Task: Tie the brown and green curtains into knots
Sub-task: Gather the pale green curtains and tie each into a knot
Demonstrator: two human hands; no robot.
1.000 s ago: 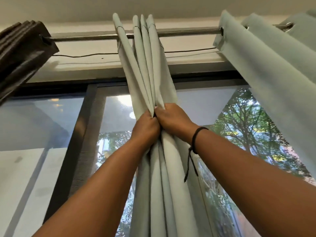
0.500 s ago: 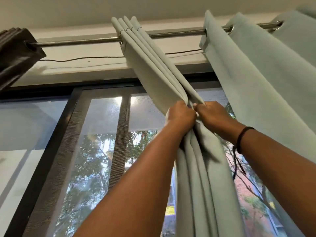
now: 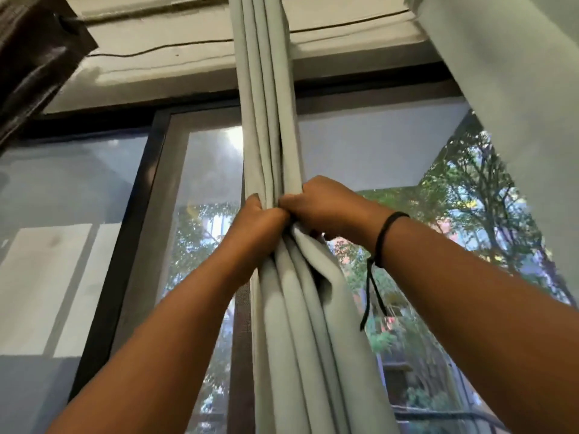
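Observation:
A pale green curtain (image 3: 266, 98) hangs gathered into a narrow bunch of folds down the middle of the view. My left hand (image 3: 255, 225) grips the bunch from the left side, fingers curled round the folds. My right hand (image 3: 326, 205), with a black cord on its wrist, grips the same bunch from the right, touching the left hand. Below the hands the folds spread out loosely. A brown curtain (image 3: 34, 54) hangs bunched at the top left, away from both hands.
A second pale green curtain panel (image 3: 513, 98) hangs at the right. Behind is a dark-framed window (image 3: 147, 170) with trees outside. A thin black wire (image 3: 163, 48) runs along the wall above the frame. The curtain rod is barely visible at the top left.
The gathered green bunch has swung back from leaning right to hanging straight. Both hands kept their grip and moved left with it. The view has tilted lower, so the rod is mostly out of sight.

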